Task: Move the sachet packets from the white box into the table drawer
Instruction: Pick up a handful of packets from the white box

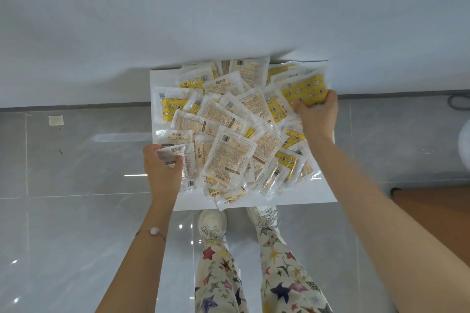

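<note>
1. Across the shallow white cardboard box [292, 195] on the floor lies a loose heap of clear plastic sachet packets [229, 134], some with yellow printed faces up, others with pale text-printed backs up. They overlap at all angles and cover the box from edge to edge.
2. Left hand [162, 168]: at the box's left edge, near half. Fingers are curled round a white-labelled sachet [175, 154], pinching its near end against the thumb.
3. Right hand [318, 114]: at the box's far right corner. Fingers and thumb are closed on a yellow sachet with a flower and moon print [305, 91], gripping its near right edge. Whether it is lifted off the heap, I cannot tell.
4. Left wrist carries a thin bracelet with a pale round bead [153, 231].
5. White trainers [212, 223] stand at the box's near edge, below star-printed trousers [221, 274].
6. Box sits on glossy grey floor tiles [76, 160], its far edge against a plain white wall [229, 7].
7. An orange-brown surface [437, 223] shows at right; nature unclear.
</note>
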`<state>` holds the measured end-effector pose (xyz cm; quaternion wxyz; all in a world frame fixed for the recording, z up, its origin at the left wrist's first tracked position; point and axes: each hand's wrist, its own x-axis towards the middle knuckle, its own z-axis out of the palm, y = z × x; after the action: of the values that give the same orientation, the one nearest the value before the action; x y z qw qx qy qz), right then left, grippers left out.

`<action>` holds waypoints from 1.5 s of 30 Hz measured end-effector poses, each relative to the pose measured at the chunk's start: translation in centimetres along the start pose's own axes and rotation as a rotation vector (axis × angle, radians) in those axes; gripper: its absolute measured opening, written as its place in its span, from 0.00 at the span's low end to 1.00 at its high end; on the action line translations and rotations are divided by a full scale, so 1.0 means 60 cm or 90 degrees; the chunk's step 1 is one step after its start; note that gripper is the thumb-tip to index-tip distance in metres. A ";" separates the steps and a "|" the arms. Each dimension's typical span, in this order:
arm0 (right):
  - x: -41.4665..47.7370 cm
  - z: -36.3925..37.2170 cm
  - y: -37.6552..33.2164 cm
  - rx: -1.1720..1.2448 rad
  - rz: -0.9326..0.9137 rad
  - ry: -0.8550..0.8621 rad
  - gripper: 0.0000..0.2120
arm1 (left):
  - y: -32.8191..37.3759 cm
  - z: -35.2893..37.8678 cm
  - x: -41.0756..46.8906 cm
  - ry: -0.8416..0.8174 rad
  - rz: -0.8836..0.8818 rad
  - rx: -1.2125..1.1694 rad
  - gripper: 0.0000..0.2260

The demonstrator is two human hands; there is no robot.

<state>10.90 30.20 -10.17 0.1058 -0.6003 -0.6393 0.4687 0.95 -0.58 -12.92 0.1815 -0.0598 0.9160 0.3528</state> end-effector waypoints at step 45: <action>-0.214 -0.006 -0.060 0.173 -0.063 -0.341 0.24 | 0.049 -0.141 -0.064 -0.014 -0.161 -0.315 0.17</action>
<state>12.05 19.82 -1.85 0.0354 -0.4041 -0.6041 0.6860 1.34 -4.11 -3.83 0.2136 -0.2127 0.7851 0.5411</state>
